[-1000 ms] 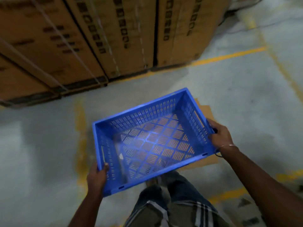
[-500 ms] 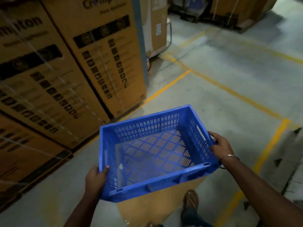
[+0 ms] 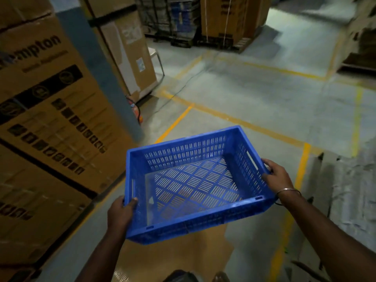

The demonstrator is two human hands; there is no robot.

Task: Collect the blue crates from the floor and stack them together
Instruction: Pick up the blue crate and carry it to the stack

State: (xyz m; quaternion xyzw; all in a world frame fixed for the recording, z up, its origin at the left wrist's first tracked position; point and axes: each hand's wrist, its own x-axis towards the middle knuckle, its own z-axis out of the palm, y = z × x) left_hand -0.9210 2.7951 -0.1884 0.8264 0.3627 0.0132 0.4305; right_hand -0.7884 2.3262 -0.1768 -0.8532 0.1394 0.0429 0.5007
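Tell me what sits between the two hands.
In the head view, only the blue crate lies between them: the left hand grips its left wall, the right hand its right wall.

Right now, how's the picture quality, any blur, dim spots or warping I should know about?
Head view: dim warehouse light overall; the crate and both hands, left and right, are fairly sharp. The boxes at left are smeared, their print soft, and the far pallets are dark and blurred. The wide lens bows the pillar and floor lines near the edges. No strong glare.
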